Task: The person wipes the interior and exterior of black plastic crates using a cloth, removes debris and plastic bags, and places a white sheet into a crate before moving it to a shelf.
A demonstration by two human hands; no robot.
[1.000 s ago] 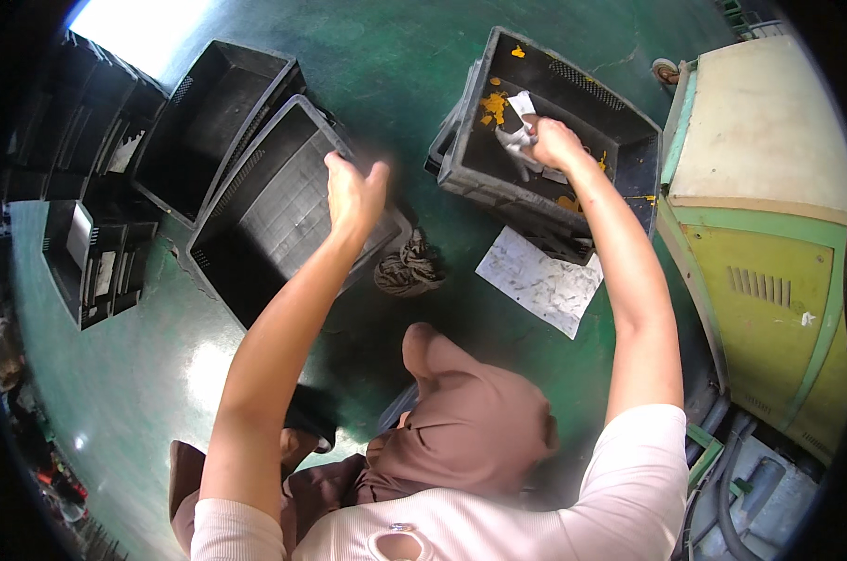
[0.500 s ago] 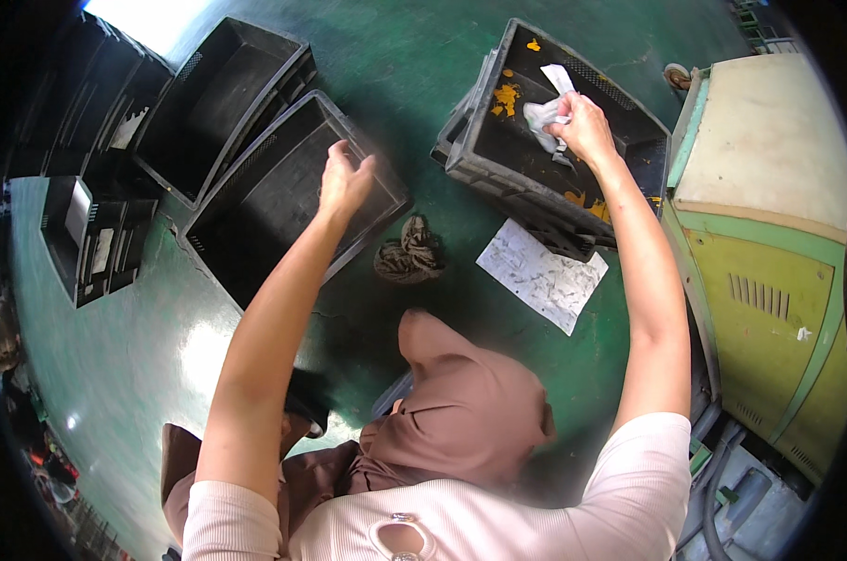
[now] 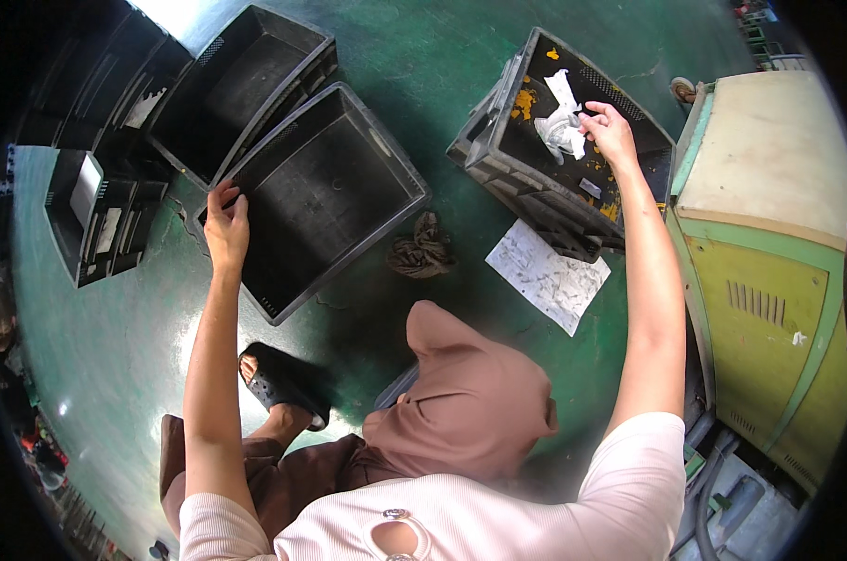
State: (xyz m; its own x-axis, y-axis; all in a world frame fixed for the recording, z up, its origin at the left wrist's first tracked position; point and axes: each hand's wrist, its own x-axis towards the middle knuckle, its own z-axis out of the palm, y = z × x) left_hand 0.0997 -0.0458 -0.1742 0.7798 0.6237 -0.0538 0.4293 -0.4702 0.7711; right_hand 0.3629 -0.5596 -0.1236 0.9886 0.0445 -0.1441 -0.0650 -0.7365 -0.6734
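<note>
One bundle (image 3: 422,248), perhaps cloth, lies between black crates (image 3: 323,192)

The right bin (image 3: 519,140) is black, the scraps (image 3: 524,101) along its left edge orange-yellow, the paper (image 3: 562,86) white, the floor (image 3: 386,37) green.

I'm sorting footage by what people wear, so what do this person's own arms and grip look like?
Both arms wear short, pale pinkish sleeves of finely ribbed cloth, ending above the elbows; below that they are bare. The left grip and right grip are ordinary bare hands, with no gloves, watch or rings visible. No cables or markings show on either arm.
</note>
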